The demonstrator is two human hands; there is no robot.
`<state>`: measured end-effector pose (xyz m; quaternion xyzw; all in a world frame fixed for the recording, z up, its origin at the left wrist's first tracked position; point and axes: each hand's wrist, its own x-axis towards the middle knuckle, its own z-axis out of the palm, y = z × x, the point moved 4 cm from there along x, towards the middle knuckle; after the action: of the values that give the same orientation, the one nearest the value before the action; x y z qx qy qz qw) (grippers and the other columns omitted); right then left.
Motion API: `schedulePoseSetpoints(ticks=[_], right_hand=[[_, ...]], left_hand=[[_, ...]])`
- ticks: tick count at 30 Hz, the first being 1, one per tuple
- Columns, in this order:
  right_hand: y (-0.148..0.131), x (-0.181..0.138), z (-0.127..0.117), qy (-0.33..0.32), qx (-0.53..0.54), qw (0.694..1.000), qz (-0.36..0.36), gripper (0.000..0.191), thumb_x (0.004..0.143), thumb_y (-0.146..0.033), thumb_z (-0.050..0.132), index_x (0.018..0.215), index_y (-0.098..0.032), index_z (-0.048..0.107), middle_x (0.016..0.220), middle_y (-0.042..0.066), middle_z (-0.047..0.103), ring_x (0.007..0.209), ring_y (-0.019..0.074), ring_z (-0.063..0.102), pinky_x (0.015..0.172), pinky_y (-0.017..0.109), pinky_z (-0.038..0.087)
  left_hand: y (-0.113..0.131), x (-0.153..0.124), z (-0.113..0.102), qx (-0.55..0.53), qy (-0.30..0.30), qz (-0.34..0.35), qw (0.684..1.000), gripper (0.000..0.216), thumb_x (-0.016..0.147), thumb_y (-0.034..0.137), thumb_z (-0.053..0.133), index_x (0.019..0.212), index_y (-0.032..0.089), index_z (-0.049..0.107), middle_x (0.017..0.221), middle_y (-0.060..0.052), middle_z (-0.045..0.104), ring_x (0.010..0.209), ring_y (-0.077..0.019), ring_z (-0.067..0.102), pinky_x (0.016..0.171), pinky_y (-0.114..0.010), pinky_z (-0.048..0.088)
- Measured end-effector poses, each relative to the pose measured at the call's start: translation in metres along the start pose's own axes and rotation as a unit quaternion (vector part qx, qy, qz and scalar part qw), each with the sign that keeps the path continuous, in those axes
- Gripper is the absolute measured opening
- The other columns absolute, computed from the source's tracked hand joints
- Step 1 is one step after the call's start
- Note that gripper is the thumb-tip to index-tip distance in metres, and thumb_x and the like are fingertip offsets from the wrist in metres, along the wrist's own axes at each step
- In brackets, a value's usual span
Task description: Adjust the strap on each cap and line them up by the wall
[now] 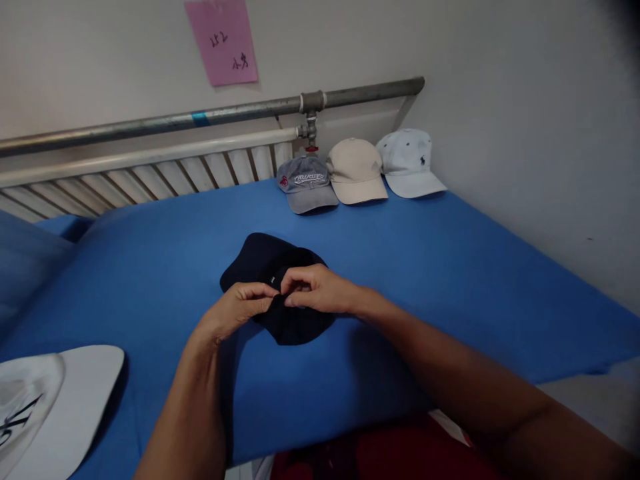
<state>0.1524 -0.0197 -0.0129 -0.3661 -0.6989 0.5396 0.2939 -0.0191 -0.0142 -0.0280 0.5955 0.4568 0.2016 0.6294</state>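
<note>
Both my forearms reach in from the near edge and meet at mid-bed. My left hand (239,308) pinches the near rim of the dark navy cap (274,267), fingers curled shut on the fabric. My right hand (316,289) grips the same rim just beside it, thumb and fingers closed. The cap lies on the blue sheet (450,267). My hands hide the strap area; the small label is unreadable. A white cap (55,400) at near left is cut off.

Five caps (273,263) (307,183) (356,172) (407,160) (60,393), two hands (235,310) (317,290), one pink note (223,40), one pipe (150,124)
</note>
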Motion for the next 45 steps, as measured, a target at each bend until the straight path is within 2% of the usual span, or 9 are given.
schedulePoseSetpoints(ticks=[4,9,15,19,23,30,36,42,45], right_hand=[[-0.006,0.0,-0.001,0.027,-0.108,0.993,-0.042,0.006,0.078,-0.014,0.06,0.083,-0.017,0.061,0.072,-0.003,0.058,0.066,0.0096,0.051,0.063,0.023,0.04],[-0.011,-0.002,0.003,0.041,-0.222,0.969,-0.098,0.012,0.079,-0.006,0.052,0.079,-0.016,0.058,0.075,-0.001,0.058,0.07,0.0109,0.051,0.067,0.024,0.039],[-0.009,-0.002,0.005,0.059,-0.219,0.97,-0.087,0.014,0.078,-0.005,0.051,0.079,-0.016,0.058,0.071,-0.002,0.055,0.065,0.0094,0.049,0.062,0.022,0.038],[-0.01,-0.002,0.004,0.066,-0.191,0.975,-0.087,0.012,0.077,-0.006,0.054,0.079,-0.016,0.06,0.071,-0.002,0.056,0.064,0.0088,0.05,0.061,0.021,0.039],[-0.01,-0.002,0.006,0.065,-0.189,0.975,-0.098,0.013,0.078,-0.006,0.053,0.079,-0.016,0.061,0.074,-0.001,0.058,0.068,0.0092,0.052,0.063,0.021,0.04],[-0.006,0.0,0.005,0.07,-0.203,0.973,-0.088,0.012,0.076,-0.006,0.055,0.078,-0.016,0.061,0.071,-0.002,0.057,0.063,0.0087,0.049,0.061,0.021,0.038],[-0.019,-0.005,-0.011,0.078,-0.175,0.976,-0.104,0.017,0.083,-0.008,0.048,0.085,-0.016,0.063,0.078,0.0,0.064,0.07,0.0107,0.056,0.068,0.024,0.042],[-0.026,-0.015,-0.018,-0.005,-0.249,0.965,-0.088,0.023,0.08,-0.014,0.056,0.101,-0.018,0.064,0.084,0.0,0.067,0.074,0.0127,0.058,0.074,0.027,0.041],[-0.024,-0.016,-0.018,-0.016,-0.263,0.962,-0.07,0.019,0.078,-0.014,0.058,0.095,-0.018,0.066,0.076,-0.001,0.064,0.068,0.0115,0.055,0.068,0.025,0.039]], left_hand=[[0.002,0.001,0.001,-0.015,0.028,0.004,0.999,0.016,0.073,0.032,0.07,0.083,0.019,0.073,0.072,0.002,0.062,0.066,-0.0085,0.049,0.065,-0.023,0.036],[0.005,0.003,0.007,0.032,0.025,0.006,0.999,0.017,0.073,0.03,0.066,0.081,0.016,0.07,0.065,0.004,0.055,0.059,-0.0078,0.042,0.058,-0.022,0.032],[0.006,0.005,0.006,0.073,0.022,0.018,0.997,0.017,0.074,0.03,0.062,0.077,0.014,0.065,0.063,0.004,0.048,0.057,-0.008,0.037,0.055,-0.023,0.029],[0.007,0.002,0.006,0.033,-0.025,0.007,0.999,0.019,0.075,0.031,0.063,0.085,0.015,0.066,0.07,0.003,0.052,0.063,-0.009,0.042,0.061,-0.024,0.033],[0.006,0.003,0.008,0.035,-0.06,0.0,0.998,0.015,0.072,0.028,0.066,0.074,0.015,0.06,0.063,0.005,0.044,0.058,-0.0073,0.035,0.056,-0.022,0.028],[0.004,0.006,0.008,0.096,-0.036,0.02,0.995,0.013,0.075,0.026,0.055,0.068,0.015,0.052,0.061,0.006,0.032,0.056,-0.0077,0.025,0.053,-0.023,0.021],[0.008,0.001,0.001,0.1,-0.012,0.03,0.994,0.012,0.076,0.026,0.054,0.08,0.015,0.057,0.066,0.005,0.041,0.061,-0.009,0.031,0.058,-0.024,0.026],[0.013,-0.002,0.001,0.098,-0.002,0.047,0.994,0.011,0.077,0.027,0.054,0.078,0.016,0.057,0.066,0.004,0.042,0.061,-0.0095,0.033,0.058,-0.024,0.027],[0.016,-0.004,0.002,0.083,0.001,0.057,0.995,0.015,0.078,0.031,0.055,0.078,0.016,0.058,0.065,0.004,0.042,0.06,-0.0097,0.034,0.058,-0.024,0.029]])
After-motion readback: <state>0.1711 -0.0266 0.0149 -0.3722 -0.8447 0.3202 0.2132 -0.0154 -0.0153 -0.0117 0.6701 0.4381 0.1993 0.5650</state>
